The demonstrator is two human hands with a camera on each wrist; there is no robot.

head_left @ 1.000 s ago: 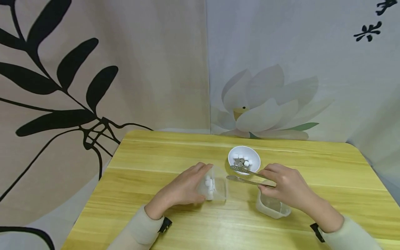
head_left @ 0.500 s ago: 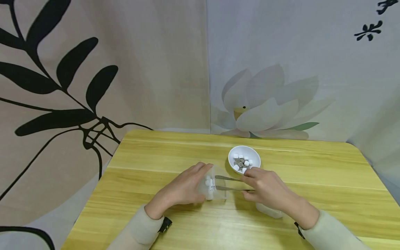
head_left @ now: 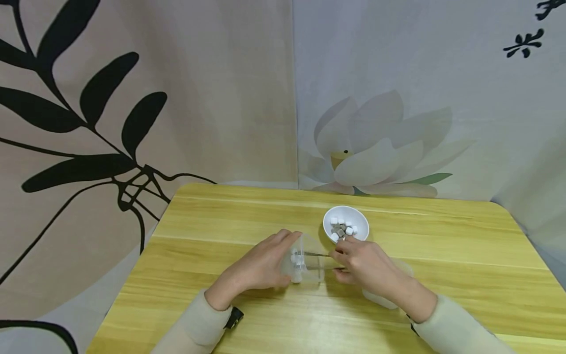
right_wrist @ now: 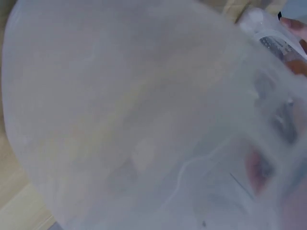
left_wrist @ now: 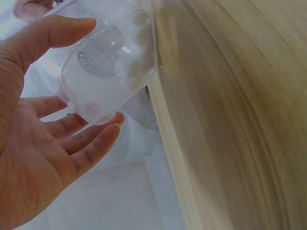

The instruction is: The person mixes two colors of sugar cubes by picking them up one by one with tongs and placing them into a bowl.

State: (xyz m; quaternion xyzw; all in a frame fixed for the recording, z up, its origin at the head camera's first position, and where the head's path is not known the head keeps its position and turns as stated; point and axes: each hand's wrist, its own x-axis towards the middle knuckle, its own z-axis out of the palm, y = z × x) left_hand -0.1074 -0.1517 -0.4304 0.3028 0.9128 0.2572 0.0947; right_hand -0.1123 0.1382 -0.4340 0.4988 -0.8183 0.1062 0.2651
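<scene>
My left hand [head_left: 265, 263] grips a clear plastic container [head_left: 316, 280] lying on its side, its mouth facing right. White cubes [head_left: 296, 259] rest inside along its lower side. My right hand [head_left: 371, 268] holds metal tongs [head_left: 319, 254] between fingers and thumb, and their tips reach into the container. Through the container's bottom [left_wrist: 86, 91] in the left wrist view, the tong tips show as a blurred grey patch beside the cubes. Whether they touch a cube cannot be told.
A white bowl [head_left: 361, 221] with white and grey-brown cubes stands just behind my right hand. A second plastic container [head_left: 379, 299] sits under my right wrist, partly hidden; it fills much of the right wrist view. The wooden table [head_left: 247, 211] ends at a printed curtain.
My right hand has moved left from above the second container, carrying the tongs into the tipped container. The left hand and its container have stayed nearly still.
</scene>
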